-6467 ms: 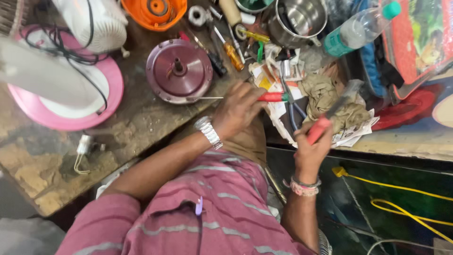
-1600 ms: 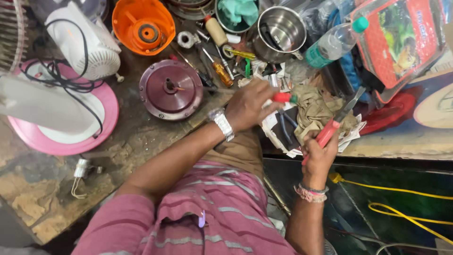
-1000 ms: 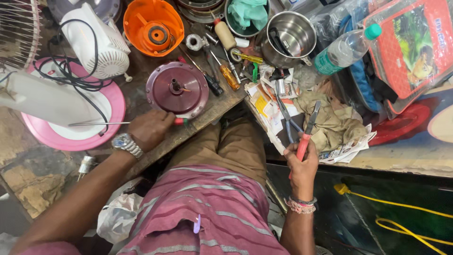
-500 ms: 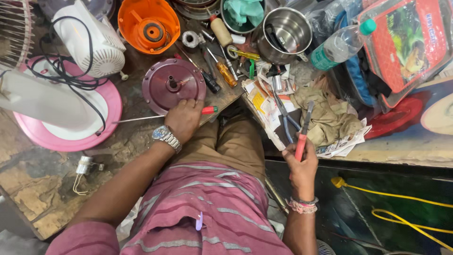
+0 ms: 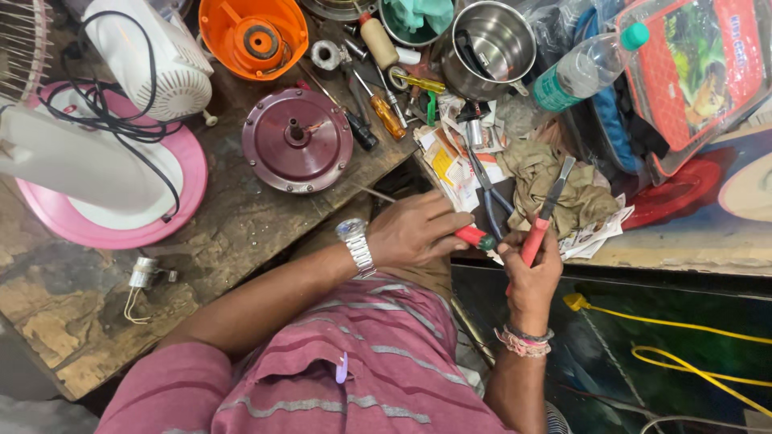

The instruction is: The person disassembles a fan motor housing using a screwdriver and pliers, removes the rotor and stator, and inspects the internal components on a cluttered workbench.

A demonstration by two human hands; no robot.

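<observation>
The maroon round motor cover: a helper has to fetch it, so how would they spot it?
Start at the pink fan base on the wooden bench. Just right lies the maroon round motor cover, below the orange housing. It alone is dark maroon, with a centre shaft.

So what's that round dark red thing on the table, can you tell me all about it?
The round dark red part looks like a shiny metal cover, shaped like a shallow dish. A short dark shaft stands up from its middle, with small holes and bits of wire beside it. Its rim is ringed and a little dusty. It lies flat on the worn wooden bench, between the pink fan base and some screwdrivers. Neither hand touches it.
</observation>
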